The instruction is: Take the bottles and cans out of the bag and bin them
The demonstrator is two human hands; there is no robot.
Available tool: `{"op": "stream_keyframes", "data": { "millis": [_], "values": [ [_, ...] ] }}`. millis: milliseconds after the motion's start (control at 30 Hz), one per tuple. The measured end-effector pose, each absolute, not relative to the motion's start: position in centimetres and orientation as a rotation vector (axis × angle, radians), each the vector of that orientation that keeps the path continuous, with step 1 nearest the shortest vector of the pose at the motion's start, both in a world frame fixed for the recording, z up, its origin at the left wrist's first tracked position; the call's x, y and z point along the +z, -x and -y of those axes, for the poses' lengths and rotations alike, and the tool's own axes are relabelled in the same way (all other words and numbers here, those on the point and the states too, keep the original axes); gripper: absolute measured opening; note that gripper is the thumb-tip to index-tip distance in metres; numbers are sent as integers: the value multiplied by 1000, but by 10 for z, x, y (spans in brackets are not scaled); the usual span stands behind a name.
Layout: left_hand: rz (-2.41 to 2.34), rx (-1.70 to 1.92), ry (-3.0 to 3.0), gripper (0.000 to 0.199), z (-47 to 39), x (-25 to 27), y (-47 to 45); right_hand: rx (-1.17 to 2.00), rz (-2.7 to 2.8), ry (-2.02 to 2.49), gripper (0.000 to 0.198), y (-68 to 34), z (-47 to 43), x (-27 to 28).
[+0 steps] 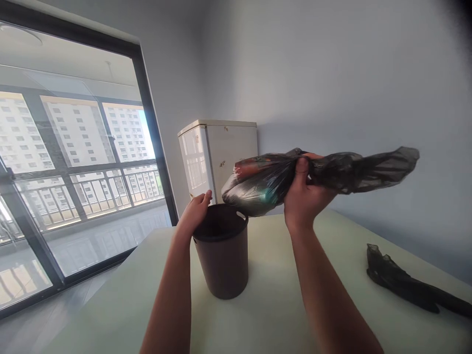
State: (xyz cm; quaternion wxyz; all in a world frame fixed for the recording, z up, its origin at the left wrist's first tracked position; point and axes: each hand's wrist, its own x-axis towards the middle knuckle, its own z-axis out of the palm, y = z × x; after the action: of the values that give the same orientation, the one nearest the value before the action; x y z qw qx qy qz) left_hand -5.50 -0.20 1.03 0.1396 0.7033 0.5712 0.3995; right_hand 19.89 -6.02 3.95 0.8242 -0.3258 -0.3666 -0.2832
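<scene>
A dark brown trash can (223,263) stands upright on the table, its mouth facing up and its inside dark. My left hand (197,211) is closed on the left side of its rim, thumb raised. Gathered in my right hand (308,189) is the neck of a black garbage bag (263,184), held above and to the right of the can. Through the thin plastic, red, white and teal contents show. The bag's bulging end hangs by the can's far rim; whether they touch I cannot tell. Its loose top trails off to the right.
Another black plastic bag (401,285), crumpled and flat, lies on the right of the pale green table (273,305). Behind the table is a white refrigerator (232,142) near the wall. A dark-framed glass sliding door (149,123) is on the left.
</scene>
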Motion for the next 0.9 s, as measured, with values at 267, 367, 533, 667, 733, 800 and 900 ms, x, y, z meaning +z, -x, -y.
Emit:
{"op": "stream_keyframes", "data": {
  "millis": [267,367,533,667,733,800,900],
  "values": [
    [-1699,1094,-2055,64,6,13,53,-698,793,1161,31,-259,51,41],
    [-1716,1070,-2066,62,9,15,52,-560,900,1399,25,-286,37,34],
    [-1732,1051,-2076,58,13,16,50,-135,1052,1874,28,-333,-5,6],
    [-1754,1057,-2088,53,13,15,50,158,1076,2074,39,-358,-34,-19],
    [-1755,1057,-2093,51,13,15,49,189,1057,2083,41,-366,-44,-29],
    [-1759,1055,-2088,50,13,15,48,194,1015,2086,39,-373,-52,-38],
    [-1772,1046,-2071,48,15,16,48,158,922,2080,30,-383,-60,-50]
  ]
}}
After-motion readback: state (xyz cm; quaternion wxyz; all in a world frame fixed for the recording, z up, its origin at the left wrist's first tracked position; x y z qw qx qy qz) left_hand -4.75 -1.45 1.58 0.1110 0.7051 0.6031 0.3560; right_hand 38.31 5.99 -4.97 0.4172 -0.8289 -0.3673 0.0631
